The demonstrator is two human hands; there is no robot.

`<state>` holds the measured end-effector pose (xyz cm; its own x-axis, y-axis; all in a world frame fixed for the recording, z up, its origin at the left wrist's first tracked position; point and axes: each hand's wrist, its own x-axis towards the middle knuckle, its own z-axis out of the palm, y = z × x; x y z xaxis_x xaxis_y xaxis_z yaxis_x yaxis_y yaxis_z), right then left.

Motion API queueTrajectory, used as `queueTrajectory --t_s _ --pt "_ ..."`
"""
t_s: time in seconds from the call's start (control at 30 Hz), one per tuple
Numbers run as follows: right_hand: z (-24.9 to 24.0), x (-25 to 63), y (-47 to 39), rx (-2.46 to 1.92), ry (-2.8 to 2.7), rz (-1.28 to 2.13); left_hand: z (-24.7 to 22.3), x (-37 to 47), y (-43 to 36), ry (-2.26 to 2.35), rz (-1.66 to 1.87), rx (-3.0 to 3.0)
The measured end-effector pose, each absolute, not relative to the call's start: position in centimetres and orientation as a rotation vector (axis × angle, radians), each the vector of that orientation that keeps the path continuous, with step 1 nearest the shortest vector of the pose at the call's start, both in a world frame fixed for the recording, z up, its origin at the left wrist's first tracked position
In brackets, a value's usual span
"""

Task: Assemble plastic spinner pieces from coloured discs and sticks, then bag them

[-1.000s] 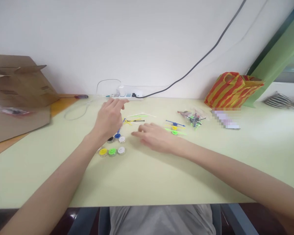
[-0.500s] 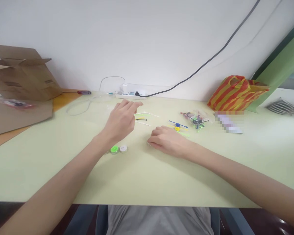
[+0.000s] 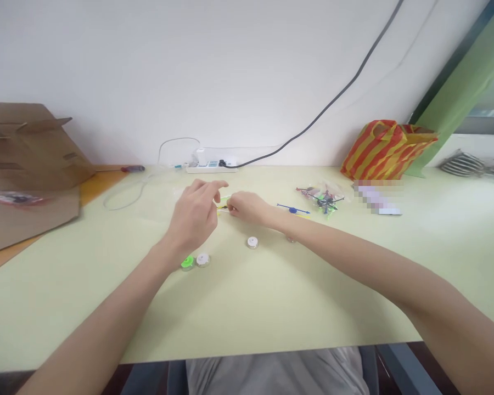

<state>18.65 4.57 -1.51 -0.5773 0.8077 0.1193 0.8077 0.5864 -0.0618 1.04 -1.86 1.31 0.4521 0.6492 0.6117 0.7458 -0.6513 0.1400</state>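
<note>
My left hand (image 3: 195, 213) hovers over the middle of the table, index finger stretched out and the others loosely bent; nothing shows in it. My right hand (image 3: 249, 207) reaches in from the right, its fingertips pinched at several thin plastic strips (image 3: 222, 208). What exactly lies between those fingertips is hidden. Below my left wrist sit a green round cap-like piece (image 3: 187, 262) and a white one (image 3: 203, 259). Another white round piece (image 3: 252, 242) lies in front of my right hand. A further round piece (image 3: 291, 239) is partly hidden by my right forearm.
Behind my right forearm lies a blue rod with a round hub (image 3: 293, 210). Farther right are thin-armed plastic pieces (image 3: 325, 202) and a pale packet (image 3: 379, 200). A striped bag (image 3: 389, 148), power strip (image 3: 212, 166), screwdriver (image 3: 134, 169) and cardboard box (image 3: 33, 148) stand along the back.
My right hand has moved left and back to the thin strips, uncovering a white round piece on the table. My left hand stays near its place. The whole view has shifted slightly.
</note>
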Motion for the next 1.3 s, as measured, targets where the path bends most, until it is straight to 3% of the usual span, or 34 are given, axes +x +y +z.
queueTrajectory --t_s 0.37,0.63,0.87,1.07,1.3 --pt "0.8 20.9 2.3 -1.325 -2.679 -0.013 0.9 1.6 -2.2 -1.142 -0.908 -2.566" --pt "1.5 24.2 -4.5 -1.222 -2.251 0.478 0.0 2.9 -2.8 -1.069 -0.672 -2.759" --pt "-2.1 25.6 -7.2 -1.256 -2.145 0.283 -0.4 3.9 -3.4 -1.022 -0.566 -2.916" --pt "-2.3 26.5 -7.3 -1.179 -1.950 0.397 -0.3 3.5 -2.7 -0.966 -0.549 -2.962" --pt "-3.3 26.5 -6.8 -1.010 -2.001 0.302 -1.0 3.6 -2.4 -0.914 -0.510 -3.036"
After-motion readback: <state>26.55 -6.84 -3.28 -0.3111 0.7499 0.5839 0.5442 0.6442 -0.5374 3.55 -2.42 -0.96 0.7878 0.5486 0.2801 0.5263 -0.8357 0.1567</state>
